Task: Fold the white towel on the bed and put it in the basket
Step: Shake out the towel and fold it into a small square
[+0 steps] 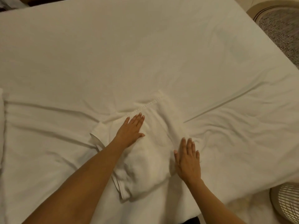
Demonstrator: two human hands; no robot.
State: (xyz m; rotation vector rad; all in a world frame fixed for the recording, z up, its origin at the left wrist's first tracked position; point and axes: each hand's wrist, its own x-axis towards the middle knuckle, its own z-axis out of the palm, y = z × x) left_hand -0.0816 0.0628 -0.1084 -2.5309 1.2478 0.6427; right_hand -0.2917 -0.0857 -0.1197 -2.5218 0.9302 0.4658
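Note:
The white towel (150,152) lies folded into a thick oblong on the white bed (145,54), near the front edge. Its stitched hem runs along the far side. My left hand (131,130) lies flat on the towel's upper left part, fingers straight and together. My right hand (188,159) lies flat at the towel's right edge, fingers straight, palm partly on the towel and partly on the sheet. Neither hand grips anything. A basket (286,206) with a slatted wall shows at the lower right, on the floor beside the bed.
The sheet is wrinkled around the towel. A round woven object (281,29) sits on the floor past the bed's right corner. More white cloth (1,126) lies at the left edge. The bed's far half is smooth sheet.

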